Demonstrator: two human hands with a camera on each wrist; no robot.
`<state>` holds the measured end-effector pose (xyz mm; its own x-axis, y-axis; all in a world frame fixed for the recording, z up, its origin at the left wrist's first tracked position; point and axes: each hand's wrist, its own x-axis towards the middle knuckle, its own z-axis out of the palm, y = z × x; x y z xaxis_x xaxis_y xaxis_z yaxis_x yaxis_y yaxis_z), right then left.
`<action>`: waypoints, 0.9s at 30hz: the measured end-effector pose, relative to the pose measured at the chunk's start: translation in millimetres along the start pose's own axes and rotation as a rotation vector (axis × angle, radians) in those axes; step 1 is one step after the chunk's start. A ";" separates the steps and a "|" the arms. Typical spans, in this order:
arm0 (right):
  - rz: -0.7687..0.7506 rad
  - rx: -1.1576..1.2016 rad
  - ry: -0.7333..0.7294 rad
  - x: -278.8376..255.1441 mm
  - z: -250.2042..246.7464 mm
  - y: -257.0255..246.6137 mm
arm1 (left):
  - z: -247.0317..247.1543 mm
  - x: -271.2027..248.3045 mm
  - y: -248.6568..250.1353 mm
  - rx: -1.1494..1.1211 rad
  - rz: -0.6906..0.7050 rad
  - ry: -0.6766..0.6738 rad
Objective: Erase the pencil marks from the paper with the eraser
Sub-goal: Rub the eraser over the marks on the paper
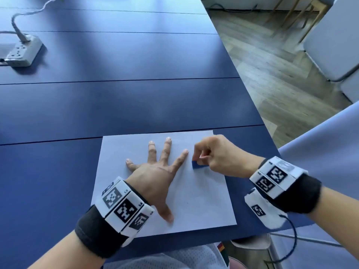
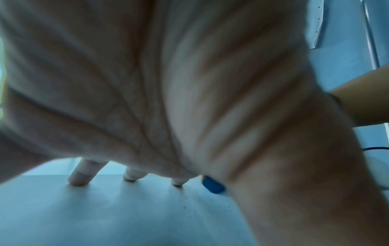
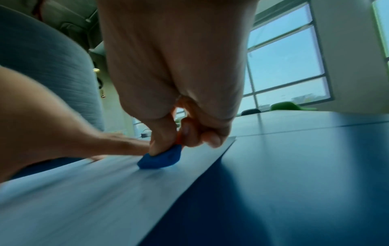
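A white sheet of paper (image 1: 198, 200) lies on the dark blue table near its front edge. My left hand (image 1: 155, 171) lies flat on the sheet with fingers spread, pressing it down. Just right of its index finger, my right hand (image 1: 215, 154) pinches a small blue eraser (image 1: 198, 165) between thumb and fingers, its lower edge touching the paper. The eraser (image 3: 162, 158) shows blurred against the sheet in the right wrist view, and peeks past my palm as a blue eraser (image 2: 212, 184) in the left wrist view, beside small dark specks on the paper. No clear pencil marks are visible.
A white power strip (image 1: 23, 51) with a cable sits at the table's far left. The table's right edge (image 1: 252, 105) runs diagonally, with wooden floor and a grey chair (image 1: 334, 41) beyond. Bare blue tabletop stretches behind the paper.
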<state>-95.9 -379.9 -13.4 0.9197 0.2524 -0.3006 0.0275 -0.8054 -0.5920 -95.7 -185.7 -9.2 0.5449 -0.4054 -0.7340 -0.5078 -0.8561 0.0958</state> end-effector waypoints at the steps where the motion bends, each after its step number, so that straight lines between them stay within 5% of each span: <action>1: -0.002 -0.005 -0.077 -6.9 2.2 -0.2 | 0.7 0.0 -0.6 -0.003 0.001 0.005; 3: -0.001 -0.019 -0.099 -5.4 -1.1 1.0 | 1.0 -0.3 -0.4 0.001 0.003 0.007; 8: 0.051 0.027 0.144 26.8 -15.9 9.8 | 2.2 1.2 -1.7 0.002 0.000 0.016; 14: 0.013 -0.026 -0.095 -5.0 -2.7 6.1 | 2.0 1.6 -1.4 -0.003 0.000 0.006; 19: 0.063 0.037 0.157 9.7 -9.7 12.6 | 0.4 1.6 -0.8 -0.005 0.000 -0.003; 24: 0.037 -0.013 -0.114 -11.9 -1.6 6.0 | 1.0 -0.1 0.2 -0.001 -0.001 0.004; 27: 0.046 -0.003 0.056 1.6 -8.0 7.6 | 0.3 0.4 0.6 0.002 -0.003 0.002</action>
<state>-91.1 -389.9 -12.4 0.9405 0.1844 -0.2854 -0.0147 -0.8170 -0.5765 -96.0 -186.3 -9.6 0.5474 -0.4038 -0.7330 -0.5077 -0.8565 0.0927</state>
